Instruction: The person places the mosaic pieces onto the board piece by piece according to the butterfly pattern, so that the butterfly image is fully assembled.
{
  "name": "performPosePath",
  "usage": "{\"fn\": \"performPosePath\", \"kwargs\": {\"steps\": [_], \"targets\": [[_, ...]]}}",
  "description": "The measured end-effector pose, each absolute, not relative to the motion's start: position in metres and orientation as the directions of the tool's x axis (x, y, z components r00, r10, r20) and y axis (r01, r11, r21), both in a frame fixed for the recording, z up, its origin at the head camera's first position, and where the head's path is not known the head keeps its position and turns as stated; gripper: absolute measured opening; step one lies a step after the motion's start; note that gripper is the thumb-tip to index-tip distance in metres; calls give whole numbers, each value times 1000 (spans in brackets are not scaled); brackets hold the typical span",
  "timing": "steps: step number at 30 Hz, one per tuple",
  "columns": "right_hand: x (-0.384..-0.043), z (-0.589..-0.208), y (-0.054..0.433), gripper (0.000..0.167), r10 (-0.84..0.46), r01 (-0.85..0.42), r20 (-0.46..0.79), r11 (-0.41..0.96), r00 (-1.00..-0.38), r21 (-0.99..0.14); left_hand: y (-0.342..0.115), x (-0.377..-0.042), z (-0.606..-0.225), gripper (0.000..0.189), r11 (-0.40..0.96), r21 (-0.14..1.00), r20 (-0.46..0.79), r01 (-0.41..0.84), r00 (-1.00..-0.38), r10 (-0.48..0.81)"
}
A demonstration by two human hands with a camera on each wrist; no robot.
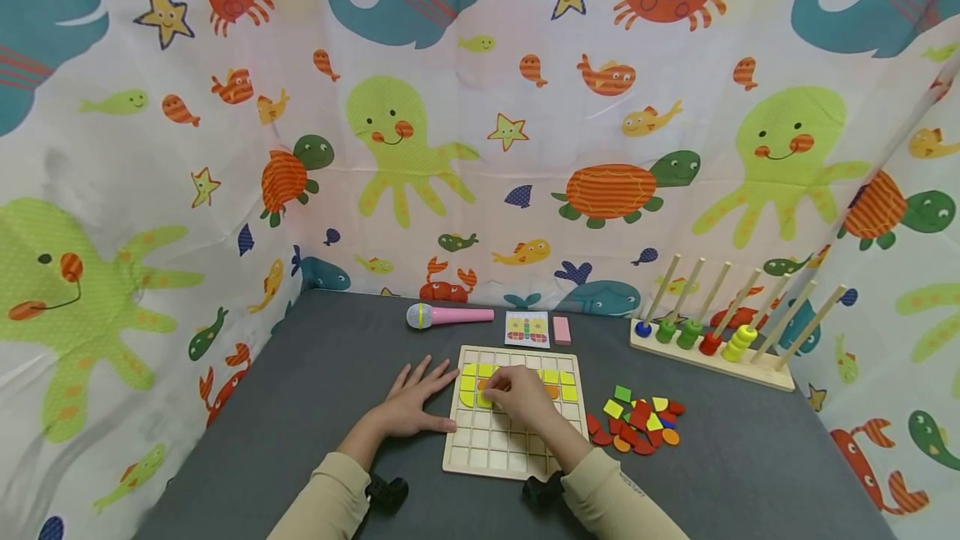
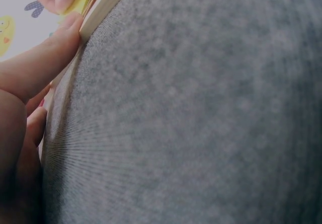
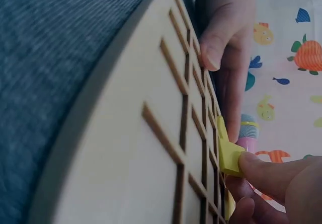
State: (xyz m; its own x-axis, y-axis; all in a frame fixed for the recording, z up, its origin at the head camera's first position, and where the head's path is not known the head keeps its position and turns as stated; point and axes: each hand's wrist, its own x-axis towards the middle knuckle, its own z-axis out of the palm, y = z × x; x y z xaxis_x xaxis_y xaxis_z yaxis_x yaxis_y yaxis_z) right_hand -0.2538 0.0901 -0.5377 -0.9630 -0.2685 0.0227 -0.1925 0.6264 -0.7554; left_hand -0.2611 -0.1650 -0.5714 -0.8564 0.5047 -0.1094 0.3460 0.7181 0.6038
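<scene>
A wooden grid board [image 1: 481,460] lies on the grey table, with yellow tiles [image 1: 468,384] and orange tiles in its upper rows. My right hand [image 1: 525,397] is over the upper middle of the board. In the right wrist view its thumb and finger pinch a yellow tile [image 3: 231,158] right at the grid. My left hand [image 1: 408,405] rests on the table at the board's left side, fingers spread. Its thumb [image 2: 55,48] touches the board's edge [image 2: 103,10].
Loose red, yellow, green, blue and orange tiles [image 1: 639,417] lie right of the board. Behind it are a pattern card [image 1: 527,329], a pink block [image 1: 562,330] and a pink toy microphone [image 1: 461,316]. A peg stand with colored beads [image 1: 712,355] stands at back right.
</scene>
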Motion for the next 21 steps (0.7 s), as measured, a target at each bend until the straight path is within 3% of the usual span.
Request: {"fn": "performPosePath", "kwargs": {"steps": [11, 21], "targets": [[-255, -540, 82, 10, -235, -192, 33, 699, -971, -688, -166, -264, -574, 101, 708, 605, -83, 365, -855, 511], [-251, -535, 101, 22, -222, -158, 25, 607, -975, -778, -165, -266, -579, 101, 736, 579, -107, 351, -862, 495]]}}
